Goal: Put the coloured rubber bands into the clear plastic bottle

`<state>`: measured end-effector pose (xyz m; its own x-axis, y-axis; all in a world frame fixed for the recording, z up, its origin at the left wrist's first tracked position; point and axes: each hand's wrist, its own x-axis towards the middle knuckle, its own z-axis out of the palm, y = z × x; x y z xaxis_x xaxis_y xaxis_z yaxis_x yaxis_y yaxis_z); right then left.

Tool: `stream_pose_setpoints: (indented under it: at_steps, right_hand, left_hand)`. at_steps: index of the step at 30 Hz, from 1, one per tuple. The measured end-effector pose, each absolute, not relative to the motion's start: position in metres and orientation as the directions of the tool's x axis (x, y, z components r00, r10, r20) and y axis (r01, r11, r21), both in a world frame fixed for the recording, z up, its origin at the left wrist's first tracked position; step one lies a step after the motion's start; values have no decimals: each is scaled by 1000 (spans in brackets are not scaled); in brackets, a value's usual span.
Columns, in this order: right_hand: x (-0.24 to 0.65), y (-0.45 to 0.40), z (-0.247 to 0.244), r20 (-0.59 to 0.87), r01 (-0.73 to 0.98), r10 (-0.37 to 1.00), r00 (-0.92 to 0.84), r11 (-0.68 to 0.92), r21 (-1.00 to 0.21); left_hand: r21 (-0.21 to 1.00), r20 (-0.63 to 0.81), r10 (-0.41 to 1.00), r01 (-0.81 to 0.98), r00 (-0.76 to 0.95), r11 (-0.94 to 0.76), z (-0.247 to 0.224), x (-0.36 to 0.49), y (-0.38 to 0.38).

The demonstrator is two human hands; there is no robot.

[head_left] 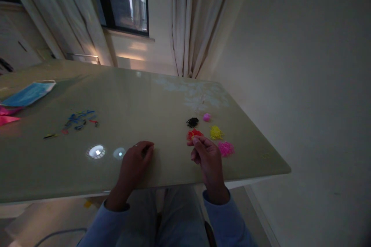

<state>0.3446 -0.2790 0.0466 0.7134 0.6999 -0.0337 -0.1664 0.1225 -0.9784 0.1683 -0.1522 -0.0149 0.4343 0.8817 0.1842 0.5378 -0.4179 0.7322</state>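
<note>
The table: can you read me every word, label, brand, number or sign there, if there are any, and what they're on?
None: I can't read any on the table.
Blue mask: no writing I can make out.
Black pile, yellow pile, pink pile: bits too small to tell.

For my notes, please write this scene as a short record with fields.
left hand: loosely curled at the near side of the table
right hand: thumb and finger pinched over the red pile, apparently on a thin yellow strand
near right hand: black pile, yellow pile, bright-pink pile, small pink clump
farther left: mixed-colour pile, blue face mask
</note>
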Motion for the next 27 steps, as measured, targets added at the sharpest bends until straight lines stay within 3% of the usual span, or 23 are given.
stream_pose_setpoints:
  at_steps: [27]
  right_hand:
    - [369, -298, 47, 31, -77, 608, 794, 151, -986]
  left_hand:
    - [746, 190, 886, 524, 423, -410, -15, 165, -151]
